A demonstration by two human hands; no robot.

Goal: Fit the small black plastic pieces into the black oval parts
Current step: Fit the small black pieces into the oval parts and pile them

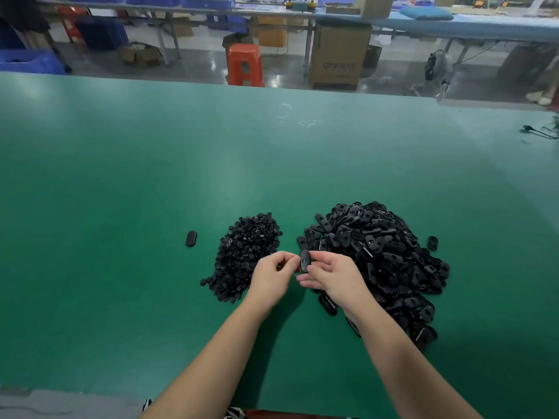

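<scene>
Between the two dark heaps on the green tabletop (121, 192), both hands meet over one black oval plastic part with a hole through its face (304, 260). The right hand (335, 275) has a pinching grip on this held oval part, thumb and curled fingers closed round its lower end so that it stands on edge. The left hand (273, 275) has its fingers curled toward the same part, fingertips touching or just beside its edge; whether a small black piece sits in that grip I cannot tell, since the fingers hide it.

Left of the held oval part lies the heap of small round black plastic pieces (246, 254). Right of it, partly under the right wrist, sprawls the much larger heap of loose black oval parts (384, 255). Well to the left, beyond the small-piece heap, a single dark oval part (191, 238) lies alone on the tabletop; it may be one finished assembly, though its face is too dim to confirm. Another stray oval (433, 243) sits just past the big heap's far right edge.

By my reading the job is barely begun: at most one part set aside, one fitting under way, and both heaps nearly whole, so almost all the fitting is left
</scene>
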